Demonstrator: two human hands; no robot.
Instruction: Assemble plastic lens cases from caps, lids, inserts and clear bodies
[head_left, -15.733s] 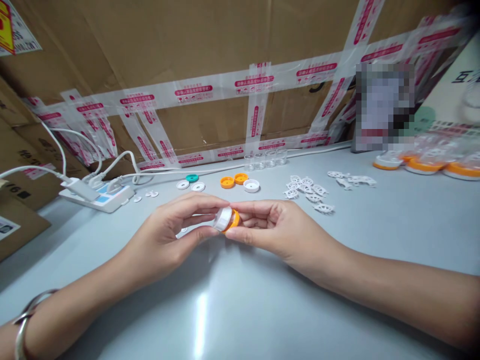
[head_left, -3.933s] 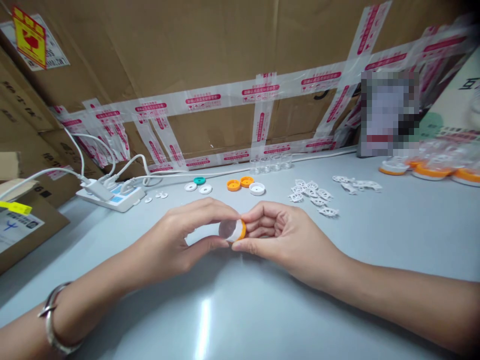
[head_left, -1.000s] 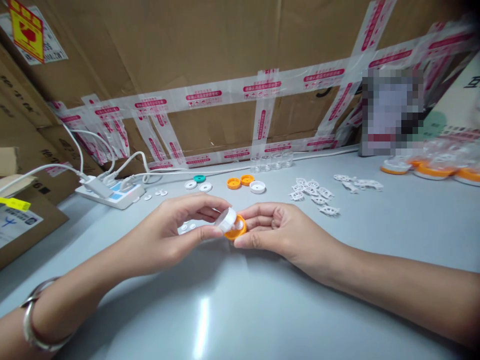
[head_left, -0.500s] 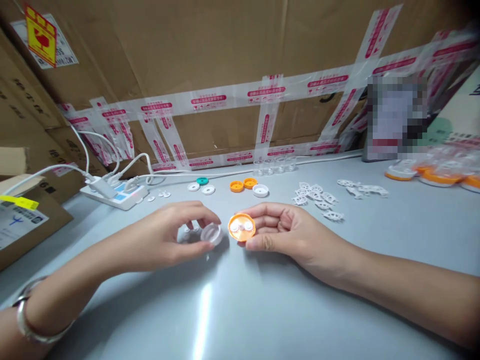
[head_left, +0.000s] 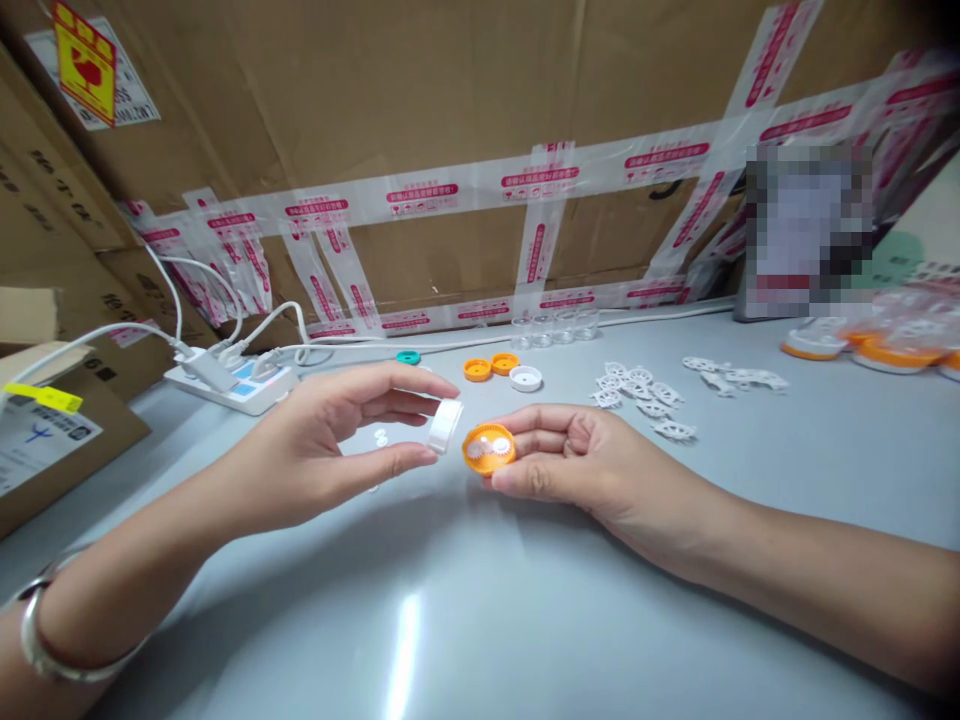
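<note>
Between the thumb and fingers of my left hand [head_left: 330, 440] is a small clear plastic cup [head_left: 445, 427], tilted on its side and looking whitish in the light. My right hand [head_left: 570, 450] grips an orange round cap [head_left: 490, 466] by its right edge, with its hollow side facing me. Small white gears [head_left: 500, 447] sit inside that cap. The cup and the cap are close together but apart, both above the table. A few tiny white pieces [head_left: 381, 438] lie behind my left fingers.
Farther back lie orange caps [head_left: 477, 371], a white cap [head_left: 526, 379], a green cap [head_left: 408, 357] and several clear cups [head_left: 564, 328]. White cut-out parts [head_left: 637, 385] are scattered right of centre. A power strip [head_left: 259, 385] with cables stands left. Large cardboard boxes [head_left: 450, 90] wall the back.
My left hand has lifted the clear cup slightly up and right and turned it on its side. The orange cap has tilted a little in my right hand.
</note>
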